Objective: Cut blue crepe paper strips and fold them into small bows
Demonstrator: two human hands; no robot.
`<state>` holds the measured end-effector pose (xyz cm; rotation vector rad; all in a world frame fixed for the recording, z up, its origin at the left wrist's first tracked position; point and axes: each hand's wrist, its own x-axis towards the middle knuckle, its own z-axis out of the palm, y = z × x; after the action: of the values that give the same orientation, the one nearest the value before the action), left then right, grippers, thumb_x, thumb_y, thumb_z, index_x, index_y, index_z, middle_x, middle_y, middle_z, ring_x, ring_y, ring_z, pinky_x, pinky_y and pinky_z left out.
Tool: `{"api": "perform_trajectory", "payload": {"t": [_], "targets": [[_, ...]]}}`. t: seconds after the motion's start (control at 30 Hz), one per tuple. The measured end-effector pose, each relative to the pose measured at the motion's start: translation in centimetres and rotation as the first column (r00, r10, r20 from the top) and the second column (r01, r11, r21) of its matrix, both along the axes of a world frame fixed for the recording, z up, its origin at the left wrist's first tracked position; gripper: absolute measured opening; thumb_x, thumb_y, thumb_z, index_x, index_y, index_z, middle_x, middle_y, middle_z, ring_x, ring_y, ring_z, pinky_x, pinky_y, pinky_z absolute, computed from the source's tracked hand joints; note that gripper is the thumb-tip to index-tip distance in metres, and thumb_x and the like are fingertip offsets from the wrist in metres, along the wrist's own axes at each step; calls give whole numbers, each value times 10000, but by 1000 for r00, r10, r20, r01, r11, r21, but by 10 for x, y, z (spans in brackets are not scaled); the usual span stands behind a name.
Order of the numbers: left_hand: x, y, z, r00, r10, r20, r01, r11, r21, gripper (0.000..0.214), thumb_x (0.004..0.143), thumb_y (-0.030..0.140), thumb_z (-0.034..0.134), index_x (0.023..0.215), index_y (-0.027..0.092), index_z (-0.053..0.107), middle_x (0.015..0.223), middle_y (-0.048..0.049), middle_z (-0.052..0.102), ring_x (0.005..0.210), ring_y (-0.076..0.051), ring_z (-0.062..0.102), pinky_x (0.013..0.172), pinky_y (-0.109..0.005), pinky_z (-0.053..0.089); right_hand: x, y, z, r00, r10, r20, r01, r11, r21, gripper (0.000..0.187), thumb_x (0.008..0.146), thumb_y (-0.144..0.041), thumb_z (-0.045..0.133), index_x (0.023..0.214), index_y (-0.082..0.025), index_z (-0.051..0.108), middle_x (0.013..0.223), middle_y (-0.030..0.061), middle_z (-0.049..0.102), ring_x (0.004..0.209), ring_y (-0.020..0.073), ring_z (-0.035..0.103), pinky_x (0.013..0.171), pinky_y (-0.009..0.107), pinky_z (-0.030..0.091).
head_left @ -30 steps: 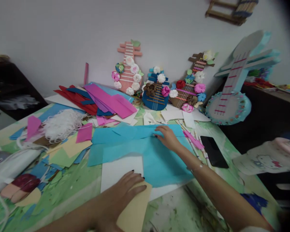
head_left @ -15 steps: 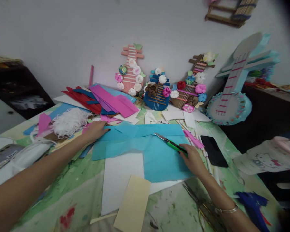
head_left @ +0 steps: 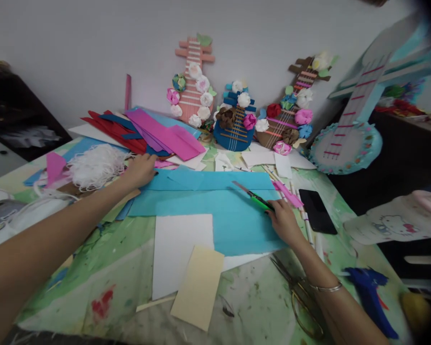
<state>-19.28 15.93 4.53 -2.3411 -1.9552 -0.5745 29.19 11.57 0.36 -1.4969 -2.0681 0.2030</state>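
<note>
Turquoise paper (head_left: pixel 244 230) is stretched out between both sets of fingers, with a layered or folded band along its far side (can't tell which). Right hand (head_left: pixel 285 223) has its fingers closed around a green-and-black box cutter (head_left: pixel 260 201), blade pointing away and toward the left, over the paper. Can't say if the tip is actually touching it. Left hand (head_left: pixel 141 171) is at the paper's far left corner, fingertips close together, but I can't tell if they're pinching it or just pressing down.

Just left of the left fingers there's a messy tangle of white string (head_left: pixel 95 165), and just beyond them a pile of colored sheets (head_left: pixel 172 136), mostly red, blue and magenta. To the right of the right fingers you've got some white rolled sticks (head_left: pixel 308 225), then a black phone (head_left: pixel 316 211). Nearer than both hands, a white sheet (head_left: pixel 181 254) sticks out from under the turquoise, with a cream card (head_left: pixel 199 290) overlapping it. Scissors (head_left: pixel 296 287) lie on the near side of the right hand, by the forearm. Well beyond the fingers, three flower-covered paper instruments (head_left: pixel 233 136) lean near the wall.
</note>
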Motion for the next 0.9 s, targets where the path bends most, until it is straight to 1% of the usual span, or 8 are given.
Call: {"api": "perform_trajectory", "payload": {"t": [0.1, 0.2, 0.27, 0.37, 0.53, 0.7, 0.83, 0.9], "targets": [[29, -33, 1, 999, -36, 1, 35, 997, 72, 355, 986, 260, 366, 1194, 3, 495, 1213, -179, 516, 1202, -351, 440, 1003, -574, 356, 1, -12, 11, 993, -22, -115, 20, 1000, -15, 217, 815, -250, 485, 997, -165, 569, 985, 151, 590, 990, 306, 539, 901, 486, 416], [71, -87, -5, 958, -285, 9, 285, 958, 4, 268, 951, 319, 430, 1023, 111, 584, 1115, -103, 590, 1110, -228, 519, 997, -391, 421, -4, -29, 22, 967, -47, -251, 26, 996, -85, 222, 863, -325, 456, 1043, -200, 493, 966, 109, 611, 846, 246, 600, 754, 425, 488], [98, -130, -10, 814, -579, 56, 581, 812, -52, 258, 933, 344, 471, 1060, 151, 585, 1184, -105, 594, 1152, -211, 515, 1009, -359, 421, -14, -42, 30, 927, -19, -374, -45, 986, -162, 209, 903, -378, 403, 1034, -227, 462, 924, 64, 630, 727, 188, 616, 629, 342, 506], [126, -186, -11, 608, -793, 19, 781, 594, -194, 666, 821, 442, 611, 1356, 94, 422, 1415, -193, 453, 1343, -310, 364, 1120, -466, 291, -32, -59, 41, 597, -150, -788, -224, 912, -343, 256, 759, -365, 663, 933, -226, 536, 714, -18, 568, 555, 127, 543, 514, 264, 449], [138, -224, -14, 575, -817, -42, 775, 561, -292, 637, 827, 351, 546, 1383, 68, 419, 1449, -196, 424, 1372, -329, 351, 1127, -461, 294, -51, -70, 44, 392, -371, -842, -249, 838, -485, 409, 804, -538, 604, 969, -169, 667, 645, -26, 489, 399, 61, 393, 358, 220, 271], [132, -231, -18, 531, -822, -204, 838, 545, -17, 383, 887, 187, 397, 1184, 65, 606, 1133, -162, 687, 1173, -256, 582, 1013, -365, 453, -53, -70, 40, 343, -426, -837, -219, 830, -513, 318, 785, -473, 646, 885, -171, 658, 622, -37, 491, 401, 57, 418, 359, 208, 301], [126, -228, 10, 577, -793, -197, 817, 556, 154, 476, 894, 122, 339, 1341, 58, 485, 1209, -112, 663, 1252, -220, 527, 1066, -343, 440, -52, -71, 39, 261, -417, -871, -249, 842, -478, 264, 735, -403, 712, 825, -201, 568, 667, -34, 569, 463, 82, 518, 402, 202, 385], [128, -220, 30, 671, -712, -208, 741, 650, 165, 487, 920, 140, 389, 1399, 52, 412, 1290, -109, 612, 1298, -209, 482, 1120, -340, 396, -52, -70, 37, 235, -408, -882, -290, 837, -464, 276, 733, -389, 717, 824, -210, 528, 672, -33, 597, 465, 88, 534, 414, 200, 404]]}}
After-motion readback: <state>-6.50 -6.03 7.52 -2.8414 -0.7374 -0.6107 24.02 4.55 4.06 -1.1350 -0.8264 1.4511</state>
